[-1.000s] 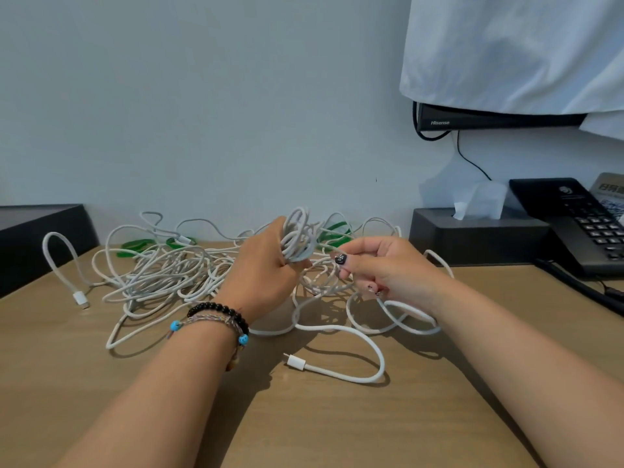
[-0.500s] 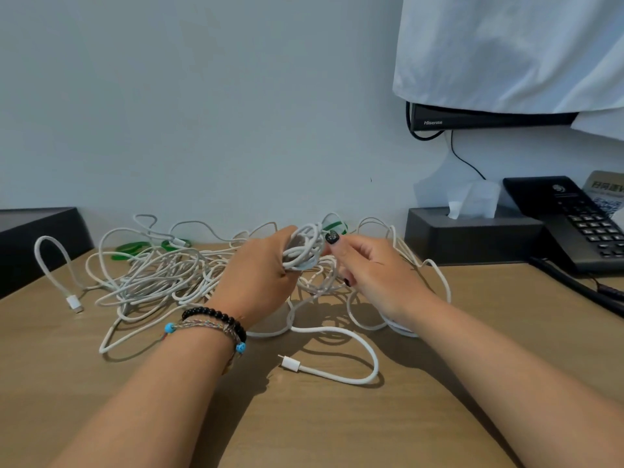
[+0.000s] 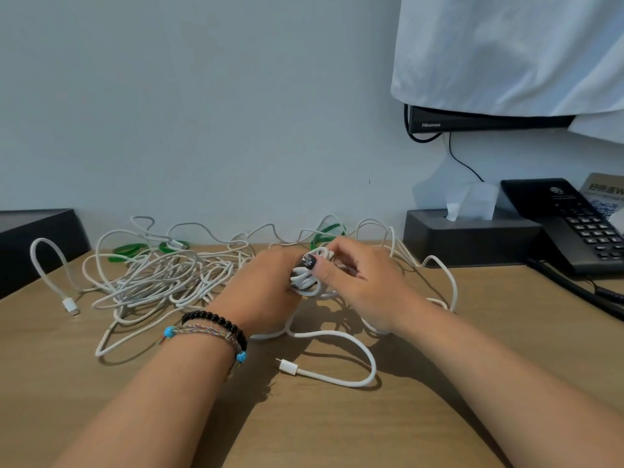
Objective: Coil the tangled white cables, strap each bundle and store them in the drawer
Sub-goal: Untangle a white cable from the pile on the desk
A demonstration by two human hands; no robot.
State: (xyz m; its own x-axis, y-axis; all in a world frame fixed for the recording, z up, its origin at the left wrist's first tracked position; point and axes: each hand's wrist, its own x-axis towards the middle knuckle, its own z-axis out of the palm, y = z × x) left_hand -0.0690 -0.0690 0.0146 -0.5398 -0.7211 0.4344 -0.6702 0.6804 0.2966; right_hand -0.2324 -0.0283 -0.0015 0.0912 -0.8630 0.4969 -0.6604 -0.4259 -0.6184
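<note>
A tangle of white cables (image 3: 158, 278) sprawls over the wooden desk (image 3: 337, 427) against the wall. My left hand (image 3: 263, 292) grips a small coiled bundle of white cable (image 3: 305, 280) just above the desk. My right hand (image 3: 364, 285) meets it from the right, thumb and fingers curled onto the same coil. A loose cable end with a white plug (image 3: 287, 367) trails toward me from the bundle. Green straps (image 3: 130, 248) lie at the back left, and another green strap (image 3: 326, 231) shows behind my hands. No drawer is in view.
A black box (image 3: 37, 244) stands at the left edge. At the right stand a dark tissue box (image 3: 472, 241) and a black desk phone (image 3: 574, 224) with its cord (image 3: 580, 288). A cloth-covered screen (image 3: 506, 62) hangs on the wall above.
Both hands have sunk lower toward the desk with the coil. My right hand has moved left from the loose cable onto the bundle in my left hand.
</note>
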